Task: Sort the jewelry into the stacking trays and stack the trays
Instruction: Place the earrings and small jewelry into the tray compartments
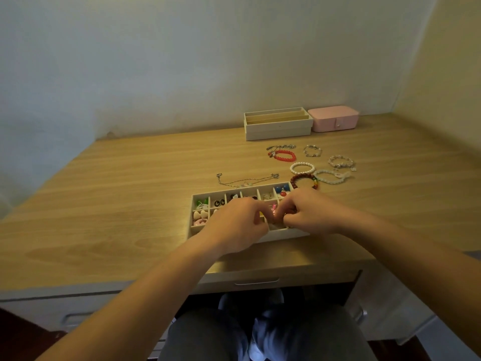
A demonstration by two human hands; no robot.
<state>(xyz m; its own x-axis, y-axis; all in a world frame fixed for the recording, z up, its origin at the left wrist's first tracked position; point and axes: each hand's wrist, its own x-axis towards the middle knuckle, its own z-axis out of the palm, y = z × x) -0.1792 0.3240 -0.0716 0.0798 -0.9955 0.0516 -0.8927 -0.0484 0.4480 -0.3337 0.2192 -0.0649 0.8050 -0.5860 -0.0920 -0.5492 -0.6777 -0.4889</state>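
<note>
White gridded tray point(286, 235) on woodgrain desk point(117, 199); left hand point(234, 226), right hand point(311, 213) curled above

No readable text, labels, brands or numbers anywhere in view.

2 curled hands point(234, 222) point(309, 213) over divided tray point(283, 234)

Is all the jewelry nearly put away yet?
Not yet. Done: the divided tray has small pieces like earrings in many cells. In hand: the left hand and right hand meet over its near cells with curled fingers; what they hold is hidden. Left: the red bracelet, pearl bracelet, other bracelets and a thin necklace lie loose on the desk, and this tray isn't stacked on the back trays.
</note>
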